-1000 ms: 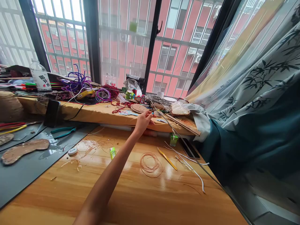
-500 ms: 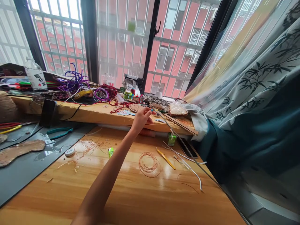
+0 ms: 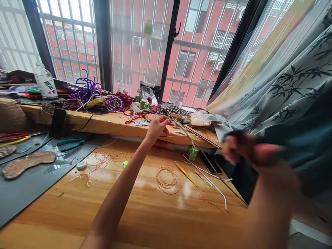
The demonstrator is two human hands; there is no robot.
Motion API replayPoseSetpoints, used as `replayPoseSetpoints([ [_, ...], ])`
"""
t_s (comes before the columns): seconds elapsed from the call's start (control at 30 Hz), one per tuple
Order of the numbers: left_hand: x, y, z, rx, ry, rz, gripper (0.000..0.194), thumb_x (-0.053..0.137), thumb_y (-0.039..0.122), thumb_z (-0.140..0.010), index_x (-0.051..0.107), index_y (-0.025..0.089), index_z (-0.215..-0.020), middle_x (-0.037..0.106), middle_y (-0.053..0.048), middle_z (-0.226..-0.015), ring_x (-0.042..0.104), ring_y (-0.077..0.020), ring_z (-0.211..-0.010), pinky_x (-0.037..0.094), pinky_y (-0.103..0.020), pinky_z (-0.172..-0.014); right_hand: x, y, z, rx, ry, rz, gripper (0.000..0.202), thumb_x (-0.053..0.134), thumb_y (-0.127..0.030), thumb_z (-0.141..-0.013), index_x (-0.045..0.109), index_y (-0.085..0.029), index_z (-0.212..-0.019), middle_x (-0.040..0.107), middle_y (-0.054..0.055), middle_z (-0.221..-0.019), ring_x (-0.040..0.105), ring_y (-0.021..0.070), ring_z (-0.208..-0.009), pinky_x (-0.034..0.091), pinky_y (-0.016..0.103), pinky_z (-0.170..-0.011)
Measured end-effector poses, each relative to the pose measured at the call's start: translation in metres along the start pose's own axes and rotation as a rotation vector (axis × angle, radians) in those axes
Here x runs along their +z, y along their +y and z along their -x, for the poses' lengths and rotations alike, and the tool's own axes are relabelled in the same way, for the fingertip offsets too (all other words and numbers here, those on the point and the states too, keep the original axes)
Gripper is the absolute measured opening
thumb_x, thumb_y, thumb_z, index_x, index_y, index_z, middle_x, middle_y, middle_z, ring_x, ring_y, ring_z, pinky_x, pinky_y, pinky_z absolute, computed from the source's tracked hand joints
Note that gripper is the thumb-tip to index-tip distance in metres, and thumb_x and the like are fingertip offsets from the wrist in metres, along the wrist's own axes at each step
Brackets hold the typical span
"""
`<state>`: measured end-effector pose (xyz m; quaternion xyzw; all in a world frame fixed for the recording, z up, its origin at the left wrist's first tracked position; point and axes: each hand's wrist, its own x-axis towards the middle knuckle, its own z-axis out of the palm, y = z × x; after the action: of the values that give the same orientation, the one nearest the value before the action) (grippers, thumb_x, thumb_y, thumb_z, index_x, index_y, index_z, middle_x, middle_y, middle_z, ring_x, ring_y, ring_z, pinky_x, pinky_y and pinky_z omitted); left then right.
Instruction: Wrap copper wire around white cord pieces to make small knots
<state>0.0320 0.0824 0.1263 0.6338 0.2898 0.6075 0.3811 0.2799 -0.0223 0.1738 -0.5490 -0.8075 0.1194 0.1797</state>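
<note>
My left hand (image 3: 158,128) reaches to the sill edge, thumb and finger pinched on a long grey cord (image 3: 207,157). From that pinch the cord slants down to the right across the table. At the right, my right hand (image 3: 259,152) is raised and smeared by motion. Its fingers look closed around something dark that I cannot make out. Below my left hand lies a coil of thin copper-coloured wire (image 3: 166,178). Beside the coil are yellow tweezers (image 3: 185,173) and white cords (image 3: 216,192).
A dark phone (image 3: 209,162) and a small green box (image 3: 192,153) lie near the table's right edge. Teal pliers (image 3: 71,143) rest on the grey mat (image 3: 33,195). The cloth-covered sill (image 3: 111,128) carries cords, purple and red bundles and a bottle (image 3: 46,83).
My right hand has come into view at the right, raised and moving. My left hand keeps its pinch on the cord. The view has shifted slightly.
</note>
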Motion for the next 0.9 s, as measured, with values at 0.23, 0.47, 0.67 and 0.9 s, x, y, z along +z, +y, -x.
replayPoseSetpoints([
  [0.23, -0.001, -0.003, -0.004, 0.014, -0.037, -0.063, 0.014, 0.046, 0.025, -0.072, 0.052, 0.012, -0.073, 0.066, -0.005, -0.072, 0.052, -0.0053, -0.036, 0.042, -0.015, -0.037, 0.082, 0.016, -0.085, 0.32, -0.308, 0.409, 0.038, 0.062, -0.052, -0.057, 0.064, -0.015, -0.067, 0.064, 0.007, -0.074, 0.058, 0.0199, -0.07, 0.039, 0.026, -0.059],
  [0.47, -0.003, -0.001, -0.003, 0.031, -0.035, -0.06, 0.013, 0.046, 0.023, -0.072, 0.051, 0.011, -0.069, 0.065, -0.005, -0.071, 0.052, -0.005, -0.035, 0.041, -0.015, -0.036, 0.125, 0.02, -0.101, 0.373, -0.112, 0.619, 0.062, 0.059, -0.053, -0.06, 0.055, -0.01, -0.105, 0.049, 0.019, -0.112, 0.041, 0.0302, -0.108, 0.032, 0.037, -0.083],
  [0.67, -0.003, 0.001, -0.002, 0.016, -0.049, -0.052, 0.013, 0.046, 0.022, -0.073, 0.051, 0.011, -0.07, 0.064, -0.005, -0.07, 0.051, -0.0055, -0.035, 0.042, -0.017, -0.036, 0.146, 0.015, -0.109, 0.3, -0.022, 0.658, 0.06, 0.054, -0.051, -0.065, 0.054, -0.008, -0.105, 0.049, 0.019, -0.111, 0.04, 0.0284, -0.105, 0.031, 0.035, -0.081],
  [0.9, -0.002, 0.0, -0.002, 0.032, -0.071, -0.044, 0.012, 0.045, 0.022, -0.074, 0.05, 0.011, -0.07, 0.064, -0.004, -0.068, 0.052, -0.0053, -0.035, 0.043, -0.016, -0.037, 0.147, 0.007, -0.113, 0.202, -0.018, 0.674, 0.042, 0.047, -0.047, -0.071, 0.063, -0.014, -0.092, 0.061, 0.014, -0.096, 0.045, 0.0257, -0.099, 0.029, 0.033, -0.078],
])
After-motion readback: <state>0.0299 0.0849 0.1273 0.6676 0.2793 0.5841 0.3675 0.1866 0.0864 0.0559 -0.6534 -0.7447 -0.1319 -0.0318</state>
